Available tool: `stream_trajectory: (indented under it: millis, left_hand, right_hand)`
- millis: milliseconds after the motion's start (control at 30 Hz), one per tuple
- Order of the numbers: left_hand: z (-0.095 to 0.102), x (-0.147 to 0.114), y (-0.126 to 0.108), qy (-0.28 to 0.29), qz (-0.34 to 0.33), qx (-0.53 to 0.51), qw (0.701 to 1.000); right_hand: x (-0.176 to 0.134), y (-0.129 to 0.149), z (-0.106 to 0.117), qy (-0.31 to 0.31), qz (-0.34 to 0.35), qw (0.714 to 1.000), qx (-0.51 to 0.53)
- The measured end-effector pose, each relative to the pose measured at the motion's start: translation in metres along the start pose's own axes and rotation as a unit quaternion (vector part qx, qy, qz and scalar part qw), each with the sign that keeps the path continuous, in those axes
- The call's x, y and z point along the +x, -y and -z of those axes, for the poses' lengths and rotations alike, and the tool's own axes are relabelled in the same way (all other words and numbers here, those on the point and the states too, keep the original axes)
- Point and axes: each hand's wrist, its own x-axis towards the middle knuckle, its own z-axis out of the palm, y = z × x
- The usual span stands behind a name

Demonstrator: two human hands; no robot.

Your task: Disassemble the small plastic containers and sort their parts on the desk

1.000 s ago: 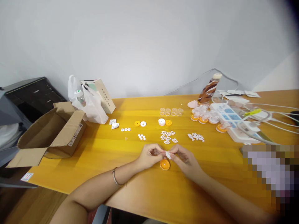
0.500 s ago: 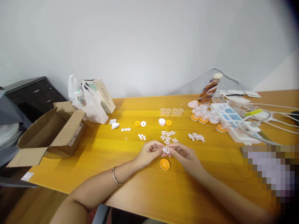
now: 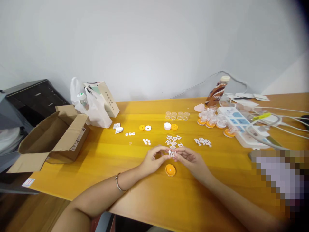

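Compared with a second ago, the white spoked piece [image 3: 173, 154] is slightly farther from the person, its openwork now visible. The left hand [image 3: 151, 163] and right hand [image 3: 196, 163] each pinch it in a fingertip grip above the surface [image 3: 145, 199]; the orange disc [image 3: 170, 170] nearby stays put.

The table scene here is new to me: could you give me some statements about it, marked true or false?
1. The left hand and right hand both touch a white spoked part. True.
2. The round orange part is in the left hand's grip. False: the round orange part lies on the table.
3. A bracelet circles the left wrist. True.
4. The cardboard box is closed. False: the cardboard box stands open.
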Motion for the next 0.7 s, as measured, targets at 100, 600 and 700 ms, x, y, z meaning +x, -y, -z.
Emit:
stream_trajectory:
  millis: [100, 600, 700]
  left_hand:
    - [0.0, 0.002, 0.001, -0.008, 0.037, -0.06, 0.997]
    - [-0.001, 0.002, -0.001, 0.011, 0.051, -0.118, 0.992]
    - [0.0, 0.001, 0.001, 0.007, 0.041, -0.091, 0.995]
  right_hand:
    - [-0.001, -0.003, -0.001, -0.004, 0.029, 0.999, -0.014]
    - [-0.005, -0.001, 0.004, 0.01, 0.205, 0.951, -0.231]
    - [-0.005, -0.001, 0.005, 0.02, 0.217, 0.947, -0.236]
